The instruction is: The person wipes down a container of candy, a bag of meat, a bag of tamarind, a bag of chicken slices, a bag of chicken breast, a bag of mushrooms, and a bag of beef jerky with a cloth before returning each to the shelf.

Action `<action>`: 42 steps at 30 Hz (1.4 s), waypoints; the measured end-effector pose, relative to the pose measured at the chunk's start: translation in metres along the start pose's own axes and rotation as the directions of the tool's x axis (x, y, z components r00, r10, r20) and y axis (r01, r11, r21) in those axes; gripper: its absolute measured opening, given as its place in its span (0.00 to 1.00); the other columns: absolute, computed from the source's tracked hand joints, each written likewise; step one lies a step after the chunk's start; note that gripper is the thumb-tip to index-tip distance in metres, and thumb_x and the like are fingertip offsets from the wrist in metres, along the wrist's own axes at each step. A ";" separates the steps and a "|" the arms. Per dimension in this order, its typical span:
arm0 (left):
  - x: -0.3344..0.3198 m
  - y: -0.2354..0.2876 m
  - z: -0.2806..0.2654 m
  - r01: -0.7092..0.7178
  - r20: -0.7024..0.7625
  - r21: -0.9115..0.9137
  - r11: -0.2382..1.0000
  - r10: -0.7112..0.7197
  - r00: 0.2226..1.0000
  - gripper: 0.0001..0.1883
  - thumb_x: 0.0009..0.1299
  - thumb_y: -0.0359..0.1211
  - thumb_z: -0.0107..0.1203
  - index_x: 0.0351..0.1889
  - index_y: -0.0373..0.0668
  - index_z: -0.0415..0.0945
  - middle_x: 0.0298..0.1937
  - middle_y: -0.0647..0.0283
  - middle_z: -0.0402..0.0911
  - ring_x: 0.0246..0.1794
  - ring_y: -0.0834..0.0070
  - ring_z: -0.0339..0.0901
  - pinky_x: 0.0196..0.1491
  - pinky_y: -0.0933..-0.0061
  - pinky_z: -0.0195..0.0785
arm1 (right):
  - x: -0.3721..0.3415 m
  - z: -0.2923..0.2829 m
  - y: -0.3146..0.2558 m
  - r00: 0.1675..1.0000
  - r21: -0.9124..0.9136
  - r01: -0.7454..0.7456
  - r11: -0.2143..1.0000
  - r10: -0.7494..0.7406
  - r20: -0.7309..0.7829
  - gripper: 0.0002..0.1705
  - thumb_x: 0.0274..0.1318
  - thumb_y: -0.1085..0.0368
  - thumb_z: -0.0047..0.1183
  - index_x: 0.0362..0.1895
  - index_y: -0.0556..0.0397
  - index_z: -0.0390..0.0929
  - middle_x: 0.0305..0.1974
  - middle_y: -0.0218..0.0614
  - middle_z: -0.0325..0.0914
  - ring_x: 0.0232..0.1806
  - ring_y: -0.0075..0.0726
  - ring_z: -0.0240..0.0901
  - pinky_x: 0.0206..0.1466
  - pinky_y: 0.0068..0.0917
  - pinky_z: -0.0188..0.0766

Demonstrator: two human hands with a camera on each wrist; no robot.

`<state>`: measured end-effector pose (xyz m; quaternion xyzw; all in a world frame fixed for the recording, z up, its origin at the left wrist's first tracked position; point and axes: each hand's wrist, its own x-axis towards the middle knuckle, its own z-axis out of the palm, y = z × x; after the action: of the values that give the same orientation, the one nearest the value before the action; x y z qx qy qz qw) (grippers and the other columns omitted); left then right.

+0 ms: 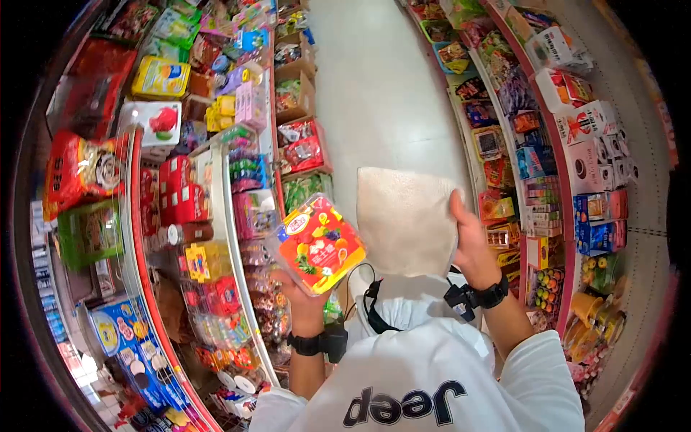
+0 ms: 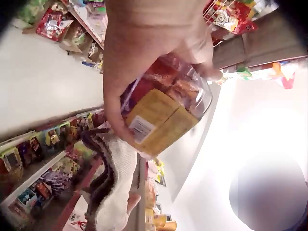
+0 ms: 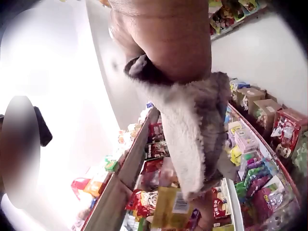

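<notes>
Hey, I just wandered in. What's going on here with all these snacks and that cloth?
Someone in a white shirt is in an aisle lined with packaged goods. Their left hand holds a clear-sided package off the shelf, its fruit-printed label facing up. Their right hand holds a pale cloth spread out beside it.

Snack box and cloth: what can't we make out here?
- Barcode digits on the snack box: left wrist view, too small and blurred.
- What the wrapped pieces inside the box are: left wrist view, blurred behind glossy clear plastic.
- Fingers of the right hand, apart from the thumb: head view, hidden behind the cloth.
- Fingertips of the left hand: head view, hidden by the box.
</notes>
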<state>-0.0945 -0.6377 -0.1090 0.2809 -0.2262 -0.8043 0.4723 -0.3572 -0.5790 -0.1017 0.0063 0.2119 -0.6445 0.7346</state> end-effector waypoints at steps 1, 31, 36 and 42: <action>0.012 -0.001 0.016 0.046 0.146 -0.039 0.998 -0.040 0.988 0.53 0.49 0.66 0.54 0.67 0.46 0.47 0.69 0.59 0.52 0.67 0.58 0.52 0.66 0.47 0.46 | 0.002 -0.001 -0.009 0.999 -0.111 0.031 0.993 -0.034 -0.025 0.30 0.62 0.49 0.39 0.60 0.57 0.61 0.56 0.40 0.67 0.56 0.40 0.67 0.60 0.36 0.62; 0.086 -0.045 0.096 0.109 -0.008 0.107 0.988 -0.109 0.994 0.48 0.54 0.51 0.64 0.65 0.41 0.48 0.62 0.58 0.62 0.60 0.68 0.65 0.60 0.64 0.62 | 0.045 0.073 -0.049 0.793 -0.767 0.574 -0.287 -0.040 0.608 0.43 0.39 0.70 0.49 0.66 0.52 0.54 0.68 0.38 0.49 0.70 0.45 0.41 0.70 0.47 0.36; 0.085 -0.032 0.100 0.104 0.021 0.118 0.988 -0.107 0.994 0.51 0.48 0.51 0.67 0.64 0.40 0.49 0.60 0.56 0.64 0.59 0.65 0.66 0.59 0.64 0.64 | 0.037 0.034 -0.088 0.785 -0.781 0.617 -0.093 0.003 0.620 0.32 0.51 0.62 0.50 0.61 0.56 0.59 0.60 0.40 0.63 0.64 0.41 0.54 0.66 0.38 0.48; 0.087 -0.030 0.104 -0.177 0.325 0.556 0.812 -0.016 0.945 0.60 0.36 0.40 0.76 0.65 0.36 0.47 0.59 0.57 0.65 0.56 0.68 0.67 0.58 0.66 0.62 | 0.027 0.017 -0.056 0.879 -0.565 0.228 0.793 -0.417 -0.231 0.24 0.66 0.53 0.35 0.56 0.58 0.64 0.52 0.36 0.69 0.54 0.30 0.65 0.57 0.28 0.60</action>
<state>-0.2175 -0.6911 -0.0714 0.2690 -0.5436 -0.7107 0.3564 -0.4030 -0.6191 -0.0806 -0.1174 0.5011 -0.6684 0.5369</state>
